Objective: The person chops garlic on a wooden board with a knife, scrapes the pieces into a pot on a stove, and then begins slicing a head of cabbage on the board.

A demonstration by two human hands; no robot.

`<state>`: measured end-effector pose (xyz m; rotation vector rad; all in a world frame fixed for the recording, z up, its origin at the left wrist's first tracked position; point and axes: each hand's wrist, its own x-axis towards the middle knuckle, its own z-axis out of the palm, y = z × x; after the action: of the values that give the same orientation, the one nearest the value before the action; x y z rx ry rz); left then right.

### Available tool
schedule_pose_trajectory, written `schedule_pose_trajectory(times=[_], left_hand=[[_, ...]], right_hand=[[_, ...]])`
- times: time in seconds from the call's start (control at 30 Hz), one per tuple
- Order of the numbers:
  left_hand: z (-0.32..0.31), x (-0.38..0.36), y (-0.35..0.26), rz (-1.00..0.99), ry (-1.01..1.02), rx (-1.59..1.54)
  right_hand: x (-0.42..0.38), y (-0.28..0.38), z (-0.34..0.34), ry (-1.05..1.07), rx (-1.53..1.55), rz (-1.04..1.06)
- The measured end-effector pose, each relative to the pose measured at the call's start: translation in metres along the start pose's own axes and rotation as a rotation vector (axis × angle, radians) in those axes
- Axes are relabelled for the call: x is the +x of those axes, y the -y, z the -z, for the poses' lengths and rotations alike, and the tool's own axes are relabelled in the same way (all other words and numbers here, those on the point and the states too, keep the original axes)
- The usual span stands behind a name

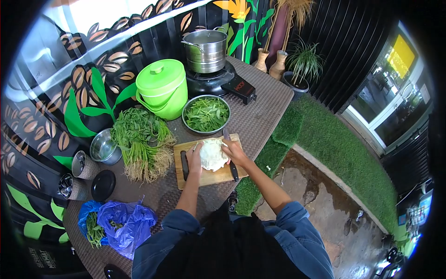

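Note:
A white, uneven-surfaced piece of food (213,155), perhaps a cauliflower, is held over the wooden cutting board (204,179). My left hand (194,157) is closed against its left side, and my right hand (234,152) grips its right side. A knife (233,171) with a dark handle lies at the right of the board, below my right hand; a blade shows above that hand. Along the board's left edge is a dark, long object (185,165). Just behind the board stands a metal bowl of cut greens (206,114).
Leafy greens with roots (144,144) lie left of the board. Behind are a green lidded bucket (162,88) and a steel pot (205,51) on a stove (211,83). A glass bowl (105,146), black lid (103,185) and blue plastic bag (127,225) are farther left.

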<state>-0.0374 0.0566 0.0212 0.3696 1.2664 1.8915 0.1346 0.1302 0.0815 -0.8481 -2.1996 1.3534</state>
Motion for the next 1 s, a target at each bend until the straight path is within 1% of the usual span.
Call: schedule_pose_trajectory(times=[0.07, 0.2, 0.27, 0.3, 0.4, 0.43, 0.47, 0.5, 0.57, 0.67, 0.8, 0.87, 1.0], left_hand=[[-0.001, 0.001, -0.001, 0.017, -0.027, 0.011], [-0.001, 0.004, -0.001, 0.024, -0.032, 0.014], [-0.003, 0.003, -0.002, 0.066, -0.048, -0.066], [-0.002, 0.005, 0.002, 0.067, -0.049, -0.067], [0.003, 0.01, 0.006, 0.069, -0.028, -0.086], [0.003, 0.011, 0.005, 0.12, 0.0, -0.144], [0.004, 0.01, 0.003, 0.173, 0.029, -0.201], [0.001, 0.006, -0.001, 0.172, 0.031, -0.2], [-0.005, -0.004, -0.008, 0.244, 0.063, -0.323], [0.002, 0.006, 0.007, 0.216, 0.082, -0.318], [0.004, 0.008, 0.011, 0.228, 0.071, -0.293], [0.003, 0.01, 0.013, 0.269, 0.112, -0.392], [0.002, 0.012, 0.017, 0.239, 0.163, -0.359]], right_hand=[[0.005, -0.01, -0.001, -0.029, -0.041, 0.123], [0.008, -0.017, -0.006, -0.012, -0.031, 0.075], [-0.002, -0.001, -0.018, -0.201, -0.157, 0.2], [-0.009, 0.011, -0.024, -0.267, -0.251, 0.146], [-0.009, 0.017, -0.029, -0.254, -0.232, 0.114], [-0.007, 0.012, -0.029, -0.256, -0.231, 0.117], [-0.005, 0.006, -0.029, -0.257, -0.171, 0.189], [-0.004, 0.006, -0.029, -0.258, -0.11, 0.26], [-0.005, 0.006, -0.03, -0.279, -0.068, 0.248], [-0.005, 0.003, -0.033, -0.319, -0.021, 0.225], [-0.002, 0.0, -0.035, -0.352, 0.018, 0.205], [-0.001, 0.002, -0.033, -0.354, 0.008, 0.193], [-0.003, 0.012, -0.03, -0.376, 0.042, 0.138]])
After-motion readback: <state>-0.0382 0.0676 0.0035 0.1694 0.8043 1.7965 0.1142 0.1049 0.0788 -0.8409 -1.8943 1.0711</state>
